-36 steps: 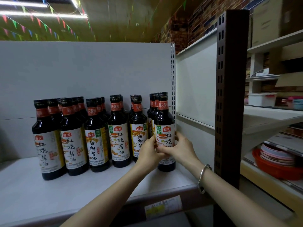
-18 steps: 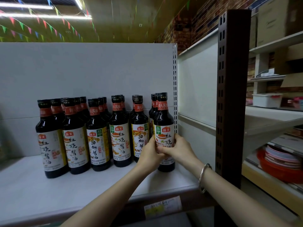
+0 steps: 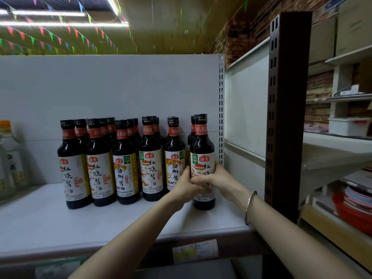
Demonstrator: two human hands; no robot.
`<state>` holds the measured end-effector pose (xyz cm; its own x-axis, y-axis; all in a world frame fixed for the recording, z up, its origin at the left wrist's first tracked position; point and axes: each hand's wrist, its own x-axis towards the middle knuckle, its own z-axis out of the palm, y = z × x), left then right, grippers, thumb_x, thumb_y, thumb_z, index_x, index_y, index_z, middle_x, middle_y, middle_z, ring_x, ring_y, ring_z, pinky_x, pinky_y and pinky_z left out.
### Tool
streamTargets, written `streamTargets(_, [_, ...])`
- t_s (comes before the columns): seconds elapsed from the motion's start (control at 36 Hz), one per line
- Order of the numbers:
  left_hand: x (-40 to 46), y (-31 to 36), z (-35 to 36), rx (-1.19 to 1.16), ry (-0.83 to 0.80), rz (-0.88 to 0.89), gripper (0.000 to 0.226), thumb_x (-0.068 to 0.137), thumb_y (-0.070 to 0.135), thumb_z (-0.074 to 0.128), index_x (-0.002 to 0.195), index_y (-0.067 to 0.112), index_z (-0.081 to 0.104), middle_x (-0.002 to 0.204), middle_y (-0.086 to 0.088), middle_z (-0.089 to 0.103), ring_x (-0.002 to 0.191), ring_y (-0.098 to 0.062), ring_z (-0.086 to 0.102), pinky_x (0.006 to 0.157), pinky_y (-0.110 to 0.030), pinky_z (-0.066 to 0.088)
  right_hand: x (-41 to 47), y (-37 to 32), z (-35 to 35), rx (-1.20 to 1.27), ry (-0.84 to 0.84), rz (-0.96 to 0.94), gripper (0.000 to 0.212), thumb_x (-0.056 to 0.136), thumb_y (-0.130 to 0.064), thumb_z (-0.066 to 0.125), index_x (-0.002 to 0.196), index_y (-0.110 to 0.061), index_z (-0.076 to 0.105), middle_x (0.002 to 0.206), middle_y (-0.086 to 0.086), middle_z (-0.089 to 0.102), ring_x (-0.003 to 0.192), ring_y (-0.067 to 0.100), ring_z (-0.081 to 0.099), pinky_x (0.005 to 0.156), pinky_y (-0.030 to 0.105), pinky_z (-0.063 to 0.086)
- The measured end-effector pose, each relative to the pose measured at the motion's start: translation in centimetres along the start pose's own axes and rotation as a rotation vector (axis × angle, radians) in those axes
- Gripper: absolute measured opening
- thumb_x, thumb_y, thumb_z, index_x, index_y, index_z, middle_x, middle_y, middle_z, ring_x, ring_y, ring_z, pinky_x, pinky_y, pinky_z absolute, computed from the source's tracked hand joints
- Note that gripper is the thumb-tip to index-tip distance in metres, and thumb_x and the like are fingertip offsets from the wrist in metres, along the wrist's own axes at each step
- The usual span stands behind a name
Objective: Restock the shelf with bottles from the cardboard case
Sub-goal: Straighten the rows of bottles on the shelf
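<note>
Several dark soy sauce bottles [image 3: 150, 158] with white labels stand in rows on the white shelf [image 3: 50, 218]. The rightmost front bottle [image 3: 202, 146] stands upright near the shelf's right end. My left hand [image 3: 184, 188] grips its lower label from the left, and my right hand [image 3: 219, 182], a bracelet on the wrist, grips it from the right, fingers meeting across the front. The cardboard case is out of view.
A dark perforated upright post [image 3: 285, 109] stands just right of my right arm. A pale bottle with an orange cap [image 3: 9, 158] is at the far left. To the right, another shelving unit holds a red basin [image 3: 354, 214] and a white box [image 3: 346, 126].
The view has shifted so the bottles sit further right and the pale bottle at the left has come into view. Both hands stay on the rightmost bottle.
</note>
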<state>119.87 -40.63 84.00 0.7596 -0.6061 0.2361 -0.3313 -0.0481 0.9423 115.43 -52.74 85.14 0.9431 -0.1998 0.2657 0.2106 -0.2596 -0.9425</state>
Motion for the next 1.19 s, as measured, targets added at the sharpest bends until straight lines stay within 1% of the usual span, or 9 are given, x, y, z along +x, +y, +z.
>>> streamTargets(0.19, [-0.07,0.36,0.46,-0.038,-0.011,-0.035,0.069,0.071,-0.019,0.066,0.128,0.015,0.047,0.118,-0.007,0.061,0.117,-0.023,0.054,0.108,-0.048,0.038,0.21,0.3,0.15,0.068,0.051,0.003,0.048,0.064,0.007,0.074,0.104,-0.017,0.061,0.092,0.004,0.072,0.088,0.016,0.067,0.068,0.026,0.05])
streamTargets(0.31, [-0.02,0.47,0.51,-0.039,0.011,-0.052,0.068,0.071,-0.019,0.066,0.129,0.009,0.047,0.123,-0.012,0.06,0.121,-0.028,0.052,0.11,-0.051,0.035,0.25,0.22,0.28,0.054,0.047,0.008,0.051,0.066,0.004,0.074,0.113,-0.012,0.06,0.1,0.008,0.071,0.095,0.022,0.066,0.082,0.036,0.052])
streamTargets(0.44, [-0.03,0.6,0.55,-0.033,0.01,-0.055,0.066,0.071,-0.019,0.066,0.128,0.009,0.048,0.124,-0.012,0.06,0.122,-0.028,0.051,0.11,-0.052,0.034,0.09,0.33,0.25,0.045,0.053,0.001,0.05,0.066,0.003,0.075,0.111,-0.012,0.061,0.097,0.005,0.071,0.093,0.019,0.066,0.068,0.025,0.049])
streamTargets(0.58, [-0.1,0.64,0.5,-0.04,0.0,-0.043,0.059,0.07,-0.018,0.066,0.116,0.017,0.052,0.118,-0.008,0.061,0.119,-0.026,0.052,0.109,-0.049,0.035,0.1,0.24,0.23,0.032,0.054,-0.009,0.051,0.064,0.003,0.076,0.111,-0.012,0.061,0.094,0.003,0.071,0.089,0.015,0.066,0.063,0.022,0.046])
streamTargets(0.72, [-0.15,0.52,0.53,-0.051,-0.008,-0.027,0.055,0.071,-0.017,0.067,0.103,0.025,0.054,0.109,-0.001,0.062,0.115,-0.023,0.053,0.107,-0.046,0.037,0.17,0.28,0.16,0.01,0.054,-0.006,0.049,0.065,0.002,0.075,0.11,-0.011,0.062,0.095,0.004,0.071,0.09,0.016,0.066,0.064,0.022,0.048])
streamTargets(0.86, [-0.13,0.46,0.54,-0.062,-0.018,-0.016,0.056,0.071,-0.019,0.066,0.102,0.026,0.054,0.106,0.0,0.063,0.109,-0.02,0.055,0.105,-0.043,0.039,0.32,0.34,0.06,-0.026,0.053,-0.02,0.041,0.063,0.001,0.075,0.102,-0.011,0.068,0.093,0.006,0.073,0.091,0.019,0.068,0.078,0.032,0.054])
streamTargets(0.94, [-0.18,0.35,0.53,-0.073,-0.028,-0.015,0.058,0.07,-0.019,0.066,0.106,0.024,0.053,0.108,-0.001,0.063,0.11,-0.02,0.055,0.104,-0.042,0.04,0.24,0.28,0.06,-0.03,0.039,-0.022,0.039,0.064,0.0,0.076,0.1,-0.013,0.068,0.094,0.005,0.073,0.091,0.019,0.068,0.071,0.026,0.051])
streamTargets(1.06, [-0.12,0.34,0.46,-0.074,-0.028,-0.023,0.059,0.071,-0.018,0.066,0.107,0.026,0.052,0.11,-0.001,0.063,0.111,-0.02,0.055,0.106,-0.044,0.039,0.12,0.48,0.14,-0.014,0.032,-0.022,0.047,0.064,-0.001,0.077,0.106,-0.017,0.064,0.094,0.001,0.073,0.09,0.015,0.067,0.066,0.022,0.047])
streamTargets(1.19, [-0.1,0.16,0.4,-0.08,-0.037,-0.032,0.057,0.072,-0.018,0.065,0.106,0.027,0.052,0.11,0.0,0.062,0.117,-0.024,0.052,0.11,-0.049,0.036,0.18,0.93,0.22,-0.001,0.031,-0.02,0.055,0.063,-0.002,0.077,0.113,-0.017,0.059,0.097,0.002,0.071,0.095,0.018,0.066,0.077,0.03,0.052])
